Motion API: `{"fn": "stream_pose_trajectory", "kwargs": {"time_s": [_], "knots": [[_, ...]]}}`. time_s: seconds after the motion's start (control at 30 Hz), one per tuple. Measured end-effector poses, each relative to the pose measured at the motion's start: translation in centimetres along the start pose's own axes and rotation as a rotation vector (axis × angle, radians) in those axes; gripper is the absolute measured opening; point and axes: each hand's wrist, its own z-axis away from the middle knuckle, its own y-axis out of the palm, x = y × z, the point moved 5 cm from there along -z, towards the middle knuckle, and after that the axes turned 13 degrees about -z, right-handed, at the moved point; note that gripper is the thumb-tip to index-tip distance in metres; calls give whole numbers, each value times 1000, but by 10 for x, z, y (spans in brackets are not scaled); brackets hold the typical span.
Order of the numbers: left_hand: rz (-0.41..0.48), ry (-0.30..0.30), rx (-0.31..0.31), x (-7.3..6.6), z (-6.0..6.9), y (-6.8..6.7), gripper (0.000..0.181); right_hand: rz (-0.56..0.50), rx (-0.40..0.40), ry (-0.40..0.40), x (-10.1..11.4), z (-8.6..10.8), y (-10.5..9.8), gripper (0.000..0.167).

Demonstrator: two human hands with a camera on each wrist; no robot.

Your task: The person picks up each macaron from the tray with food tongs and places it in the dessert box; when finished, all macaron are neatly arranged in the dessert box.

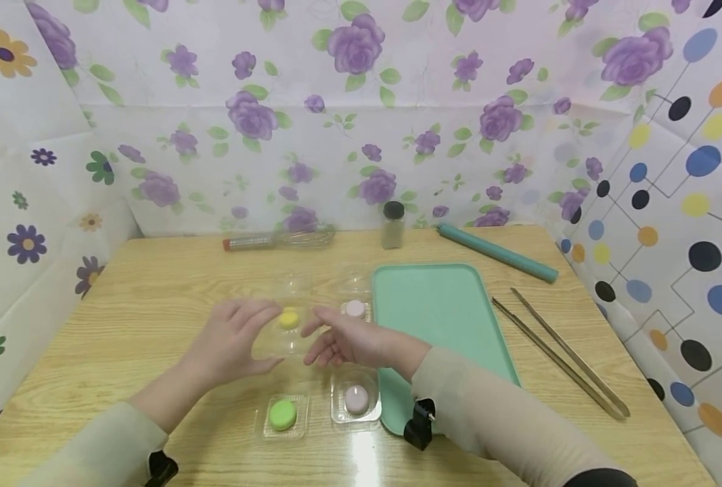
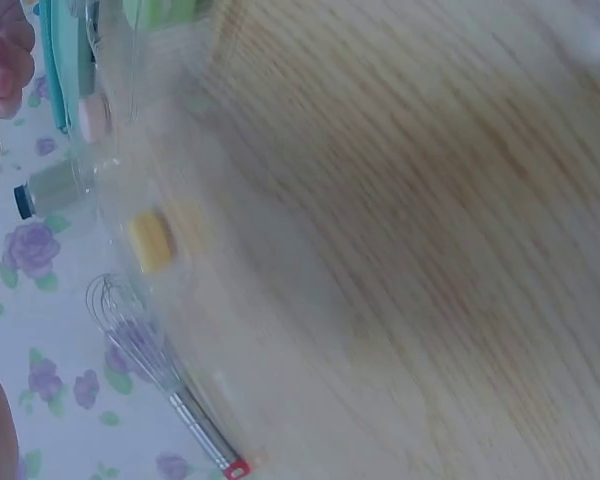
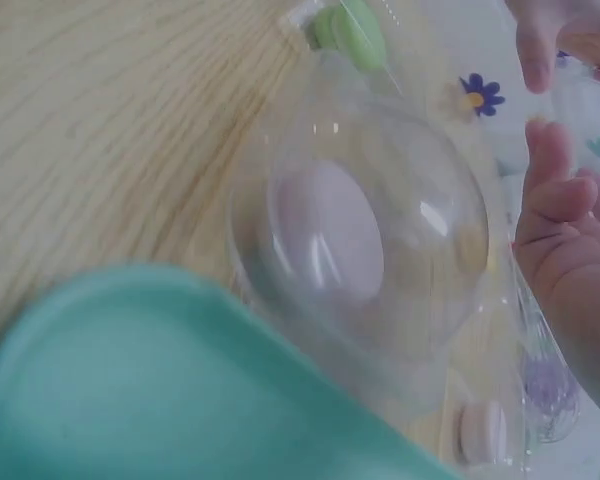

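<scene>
In the head view my left hand curves in a C, thumb apart from the fingers. Facing it, my right hand has bent fingers. Between them a clear plastic box shows faintly, held at its sides; its edges are hard to make out. Just beyond it lies a yellow macaron in a clear box with a raised lid. A pale pink macaron sits to its right. Nearer me are a green macaron and another pink macaron, which the right wrist view shows under a clear dome.
A teal tray lies right of the boxes, partly under my right forearm. Metal tongs lie beyond its right side. Along the back are a whisk, a black-capped jar and a teal roll. Patterned sheets hang around the table.
</scene>
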Motion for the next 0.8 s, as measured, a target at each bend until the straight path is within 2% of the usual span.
{"fn": "stream_pose_trajectory", "kwargs": {"time_s": [0.17,0.23,0.27,0.33,0.43,0.5,0.6,0.7,0.8], "knots": [[-30,70,-126,-6,-1,-1,59,-33,-48,34,-4,-4,2,69],[-17,64,-122,-7,0,-1,63,-31,-63,40,-4,-4,2,66],[6,47,-97,-6,1,0,66,-30,-69,47,-5,-4,2,66],[67,-21,-9,-4,2,1,78,-14,-80,42,-5,-3,2,63],[226,-213,204,3,7,6,90,17,-97,6,-4,-3,0,55],[352,-369,348,8,13,9,86,51,-104,-28,-2,-2,-1,51],[561,-545,496,14,21,13,67,147,-116,-71,0,1,-4,51],[730,-618,597,15,26,16,53,290,-130,-110,2,5,-6,55],[826,-637,667,14,28,17,50,374,-132,-147,4,6,-4,54]]}}
